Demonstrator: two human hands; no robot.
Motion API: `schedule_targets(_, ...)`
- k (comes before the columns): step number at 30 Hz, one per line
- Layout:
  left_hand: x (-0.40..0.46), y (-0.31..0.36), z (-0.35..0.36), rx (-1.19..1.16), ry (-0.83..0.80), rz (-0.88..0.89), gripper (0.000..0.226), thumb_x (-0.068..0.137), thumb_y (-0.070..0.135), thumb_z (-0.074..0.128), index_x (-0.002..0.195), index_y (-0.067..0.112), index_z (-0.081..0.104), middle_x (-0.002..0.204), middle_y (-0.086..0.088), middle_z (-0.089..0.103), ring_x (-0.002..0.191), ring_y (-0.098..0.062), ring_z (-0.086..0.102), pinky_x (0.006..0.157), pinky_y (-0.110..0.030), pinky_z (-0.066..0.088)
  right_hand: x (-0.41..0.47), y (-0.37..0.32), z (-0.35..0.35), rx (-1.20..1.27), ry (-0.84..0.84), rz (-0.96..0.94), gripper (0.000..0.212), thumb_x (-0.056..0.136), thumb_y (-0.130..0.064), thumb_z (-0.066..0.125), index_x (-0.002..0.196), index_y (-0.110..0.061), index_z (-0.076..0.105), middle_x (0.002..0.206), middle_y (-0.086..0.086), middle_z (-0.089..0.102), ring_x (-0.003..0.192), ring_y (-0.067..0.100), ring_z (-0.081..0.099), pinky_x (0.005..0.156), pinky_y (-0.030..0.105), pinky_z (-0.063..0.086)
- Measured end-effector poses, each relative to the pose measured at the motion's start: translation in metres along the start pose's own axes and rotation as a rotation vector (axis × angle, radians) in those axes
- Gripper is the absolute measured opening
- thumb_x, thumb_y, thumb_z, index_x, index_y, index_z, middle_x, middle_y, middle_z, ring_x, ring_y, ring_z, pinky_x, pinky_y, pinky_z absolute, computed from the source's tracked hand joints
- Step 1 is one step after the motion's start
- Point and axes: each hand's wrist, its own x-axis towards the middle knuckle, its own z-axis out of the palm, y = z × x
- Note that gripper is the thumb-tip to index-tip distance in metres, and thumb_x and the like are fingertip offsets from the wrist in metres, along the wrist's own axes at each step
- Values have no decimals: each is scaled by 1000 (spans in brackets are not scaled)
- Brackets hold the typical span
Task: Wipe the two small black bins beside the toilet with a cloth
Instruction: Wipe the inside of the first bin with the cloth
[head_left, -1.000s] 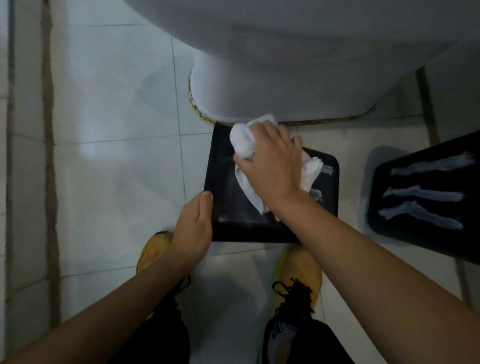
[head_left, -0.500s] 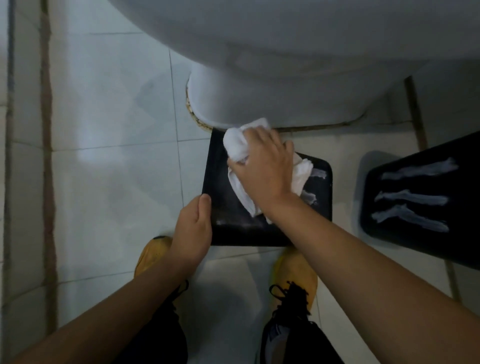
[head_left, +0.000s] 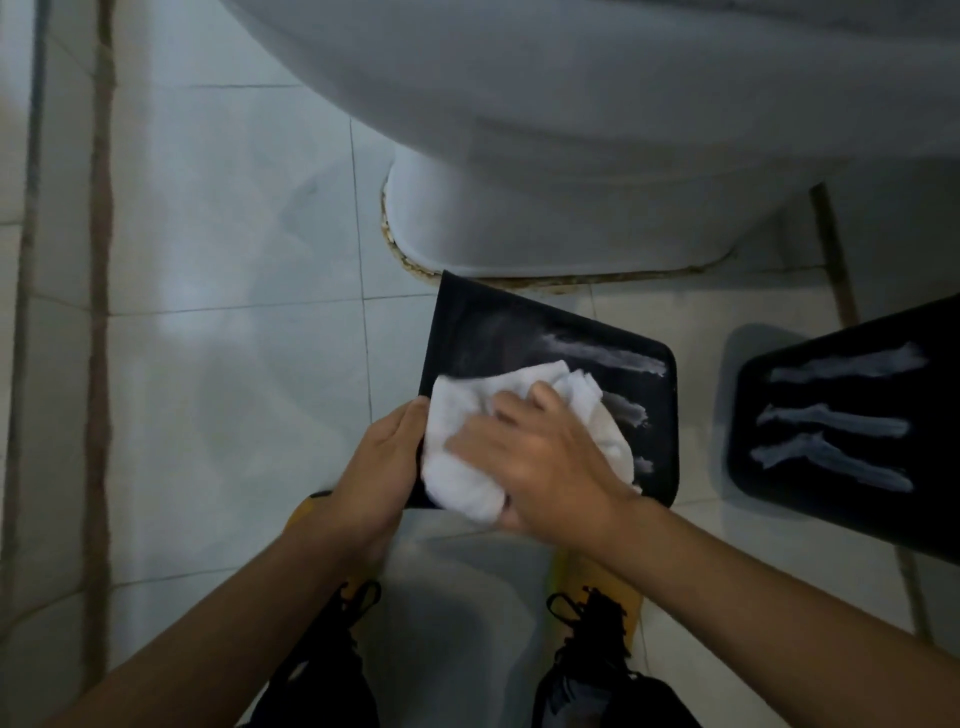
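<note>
A small black bin (head_left: 498, 332) stands on the floor in front of the toilet base, with white streaks on its top towards the right edge. My right hand (head_left: 545, 457) presses a crumpled white cloth (head_left: 467, 467) onto the near left part of that top. My left hand (head_left: 382, 467) grips the bin's near left edge, thumb beside the cloth. A second black bin (head_left: 852, 478) sits to the right, cut off by the frame, with three white streaks across its top.
The white toilet (head_left: 597, 156) fills the top of the view, its base touching the first bin's far corner. My two yellow shoes (head_left: 597, 587) stand just below the bin. Pale floor tiles (head_left: 234, 260) stretch to the left, with a brown grout strip (head_left: 101, 312) far left.
My right hand has dragged the cloth from the bin's far side down to its near left edge. The far part of the top now shows bare. My left hand keeps its hold.
</note>
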Motion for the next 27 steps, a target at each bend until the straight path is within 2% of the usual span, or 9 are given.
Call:
schedule_targets(3, -8, 0, 8, -96, -10, -70, 41, 105, 34, 36, 119, 10, 65, 112, -12, 72, 106, -27, 68, 99, -42, 51, 37, 19, -4, 38, 98, 579, 47, 75, -37, 81, 114, -17, 67, 112, 3, 68, 107, 28, 58, 91, 41, 33)
schedule_targets(5, -6, 11, 14, -92, -28, -65, 42, 105, 38, 34, 120, 14, 64, 112, -9, 73, 103, -24, 70, 92, -39, 55, 65, 39, -12, -38, 82, 786, 40, 82, -42, 72, 113, -19, 66, 113, 1, 67, 110, 26, 56, 92, 42, 35)
schedule_targets(7, -2, 27, 18, -87, -9, -53, 40, 105, 37, 33, 114, 14, 65, 105, -8, 75, 97, -22, 72, 87, -38, 56, 74, 48, -21, -49, 76, 751, 37, 82, -44, 69, 110, -20, 66, 111, 1, 67, 108, 25, 56, 92, 42, 36)
schedule_targets(10, 1, 38, 18, -68, -29, -71, 39, 105, 32, 35, 109, 11, 68, 98, -10, 76, 94, -24, 72, 86, -38, 55, 50, 36, -27, 84, 1, 472, 46, 76, -49, 68, 111, -20, 67, 109, -2, 66, 101, 20, 51, 87, 42, 35)
schedule_targets(13, 2, 33, 14, -57, -3, -81, 38, 105, 31, 38, 109, 10, 69, 100, -9, 76, 98, -24, 71, 92, -39, 54, 23, 16, -28, 284, -10, 177, 41, 70, -53, 58, 96, -22, 67, 89, -12, 53, 88, 7, 34, 79, 35, 29)
schedule_targets(17, 5, 30, 13, -70, 19, -70, 38, 104, 33, 40, 108, 9, 70, 101, -10, 75, 98, -23, 71, 88, -37, 56, 13, 10, -26, 225, 11, -22, 36, 72, -47, 61, 93, -18, 66, 84, -3, 61, 83, 14, 42, 76, 36, 30)
schedule_targets(21, -6, 13, 19, -127, 30, -131, 42, 105, 35, 36, 117, 9, 66, 109, -13, 73, 102, -27, 70, 95, -43, 53, 37, 29, -18, 187, 26, 516, 44, 79, -42, 73, 114, -17, 67, 108, 2, 67, 103, 24, 55, 92, 42, 37)
schedule_targets(23, -8, 15, 23, -105, 61, -111, 41, 105, 37, 35, 115, 12, 66, 107, -10, 74, 99, -24, 71, 90, -39, 55, 60, 53, -14, 102, 104, 765, 36, 81, -43, 71, 106, -18, 67, 104, 5, 68, 101, 28, 59, 91, 42, 39)
schedule_targets(27, -5, 27, 30, -18, 132, -55, 39, 105, 37, 35, 97, 17, 67, 95, -5, 75, 89, -20, 72, 79, -33, 57, 72, 71, -19, 40, 119, 824, 27, 82, -44, 66, 87, -19, 57, 92, 5, 67, 90, 29, 61, 81, 39, 40)
